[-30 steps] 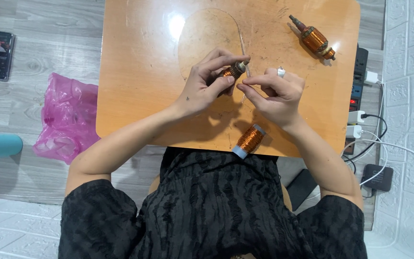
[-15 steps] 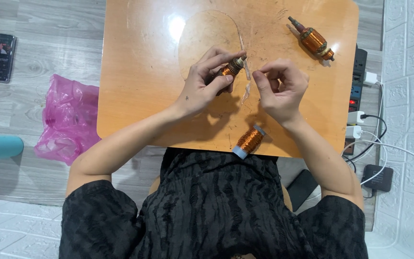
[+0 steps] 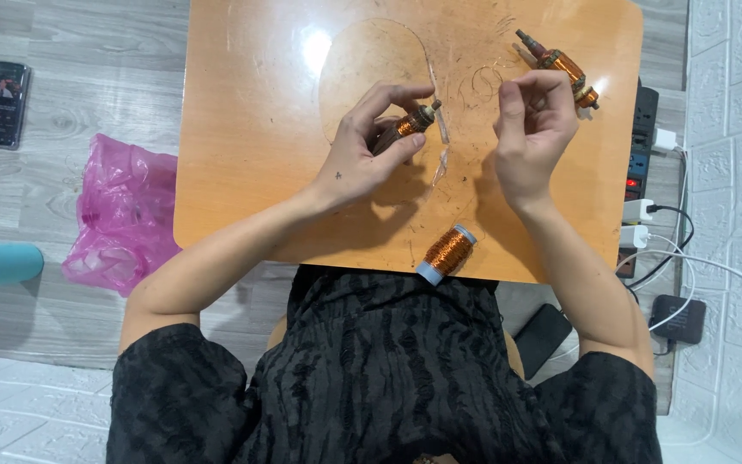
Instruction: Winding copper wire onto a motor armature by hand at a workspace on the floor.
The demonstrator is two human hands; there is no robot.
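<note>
Two copper-wound motor armatures show on the wooden table (image 3: 242,129), and one of them, the small armature (image 3: 407,127), sits in the middle of the frame, gripped in the left hand (image 3: 362,155). That hand is closed around it, thumb underneath and fingers curled over the top, with the shaft end poking out to the upper right. A thin strand of copper wire (image 3: 441,146) hangs just right of the shaft tip; where it ends is too fine to make out. The right hand (image 3: 532,129) is raised just to the right, well apart from the left one, with its fingertips pinched together; whether they have hold of the fine wire cannot be told.

The second armature (image 3: 560,67) lies on the table in the upper right of the frame, just beyond the right hand's knuckles. A spool of copper wire (image 3: 447,253) lies near the table's lower edge, below the two hands. Loose wire curls lie scattered on the tabletop in the upper middle.

Off the table, a pink plastic bag (image 3: 118,215) lies on the floor at the left, with a phone (image 3: 3,103) in the upper left. A power strip (image 3: 641,146) with plugged chargers runs along the right edge.
</note>
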